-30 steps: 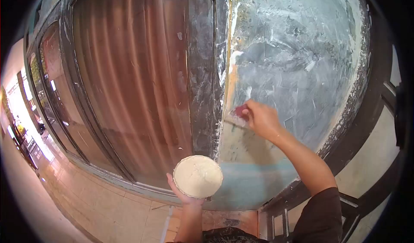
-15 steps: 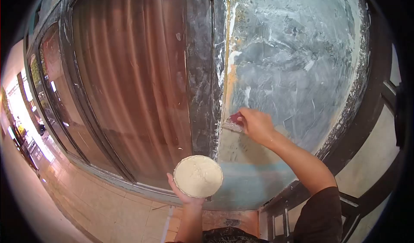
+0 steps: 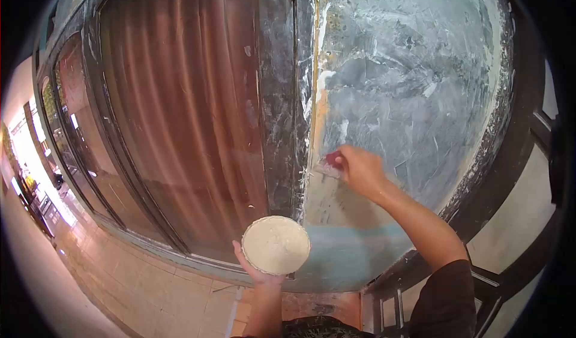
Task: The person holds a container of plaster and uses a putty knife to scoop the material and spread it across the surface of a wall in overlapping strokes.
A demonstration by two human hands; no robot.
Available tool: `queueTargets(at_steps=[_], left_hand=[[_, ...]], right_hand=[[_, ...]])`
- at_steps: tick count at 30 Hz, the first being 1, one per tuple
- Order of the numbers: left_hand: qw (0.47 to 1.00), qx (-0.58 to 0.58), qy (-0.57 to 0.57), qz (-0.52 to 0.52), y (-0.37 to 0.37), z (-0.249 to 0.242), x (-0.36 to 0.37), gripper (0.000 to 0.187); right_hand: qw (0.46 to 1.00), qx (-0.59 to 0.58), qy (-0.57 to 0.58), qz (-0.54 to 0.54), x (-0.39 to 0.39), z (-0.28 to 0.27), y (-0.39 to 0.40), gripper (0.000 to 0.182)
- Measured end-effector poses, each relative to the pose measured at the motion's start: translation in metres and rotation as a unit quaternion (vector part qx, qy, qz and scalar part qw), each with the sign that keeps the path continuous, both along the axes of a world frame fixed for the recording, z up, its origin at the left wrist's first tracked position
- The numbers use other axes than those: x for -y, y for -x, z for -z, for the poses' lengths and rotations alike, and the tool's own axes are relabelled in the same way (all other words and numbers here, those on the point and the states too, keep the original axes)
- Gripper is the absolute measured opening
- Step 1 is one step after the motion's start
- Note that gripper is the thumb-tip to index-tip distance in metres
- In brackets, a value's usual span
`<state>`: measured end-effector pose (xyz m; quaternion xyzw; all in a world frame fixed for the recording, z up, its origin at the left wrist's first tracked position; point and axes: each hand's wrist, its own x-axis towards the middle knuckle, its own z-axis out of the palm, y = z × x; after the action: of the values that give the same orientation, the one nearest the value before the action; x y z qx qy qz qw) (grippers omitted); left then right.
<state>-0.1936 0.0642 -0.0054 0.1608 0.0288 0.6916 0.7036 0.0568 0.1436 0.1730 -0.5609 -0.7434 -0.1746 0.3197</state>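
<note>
My left hand [image 3: 262, 272] holds up a round bowl of cream-coloured putty [image 3: 275, 245] from below, its thumb showing at the bowl's left side. In my right hand [image 3: 362, 169] is a small putty scraper with a dark red grip [image 3: 333, 158]; its pale, smeared blade lies against the wall. That wall [image 3: 408, 98] is grey and streaked with white filler above. Around the blade the surface is beige-grey, and a light blue band [image 3: 348, 248] runs lower down. My right fingertips are closed round the grip.
Left of the wall stands a dark, paint-flecked frame post [image 3: 279, 98] beside a glass pane with a reddish-brown curtain [image 3: 180, 98] behind it. Dark framed panels [image 3: 510, 218] are on the right. Tiled floor [image 3: 150, 284] lies below left.
My right hand and the scraper have shifted slightly right along the wall. The bowl in my left hand stays in place.
</note>
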Motion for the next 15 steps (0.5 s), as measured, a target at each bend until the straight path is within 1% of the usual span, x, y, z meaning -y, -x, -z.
queueTargets(at_steps=[2,4,5,7,8,9,10,11,13,15], left_hand=[[1.000,-0.001,0.002,-0.002,0.000,0.004,-0.003,0.084],[1.000,-0.002,0.005,-0.003,0.000,0.005,-0.002,0.084],[1.000,-0.006,0.001,-0.003,0.000,0.006,-0.002,0.085],[1.000,-0.013,-0.006,-0.002,0.000,0.007,-0.002,0.085],[1.000,-0.012,-0.006,-0.001,0.000,0.007,-0.002,0.085],[1.000,-0.008,0.022,-0.020,0.000,0.006,-0.003,0.085],[0.998,-0.003,0.049,-0.039,-0.001,0.005,-0.004,0.086],[0.998,-0.004,0.049,-0.039,-0.002,0.000,-0.002,0.086],[1.000,-0.015,-0.003,-0.013,-0.003,-0.010,0.004,0.086],[1.000,-0.020,0.005,-0.014,-0.004,-0.009,0.002,0.086]], right_hand=[[1.000,-0.016,-0.017,0.009,0.002,-0.016,-0.001,0.010],[0.993,-0.101,-0.058,-0.003,0.005,-0.030,-0.005,0.009],[0.993,-0.100,-0.058,-0.003,0.006,-0.028,-0.007,0.009],[0.996,-0.071,-0.030,-0.043,0.008,-0.017,-0.008,0.009],[0.998,-0.037,-0.026,-0.046,0.009,-0.007,-0.006,0.009],[0.998,-0.037,-0.026,-0.046,0.010,0.004,-0.004,0.009],[0.999,-0.011,-0.003,-0.034,0.009,0.015,-0.003,0.009],[0.999,0.014,0.020,-0.022,0.005,0.023,-0.003,0.009],[1.000,0.013,0.015,-0.021,0.000,0.019,-0.004,0.010],[0.998,-0.056,-0.014,0.002,-0.003,-0.001,-0.007,0.012]])
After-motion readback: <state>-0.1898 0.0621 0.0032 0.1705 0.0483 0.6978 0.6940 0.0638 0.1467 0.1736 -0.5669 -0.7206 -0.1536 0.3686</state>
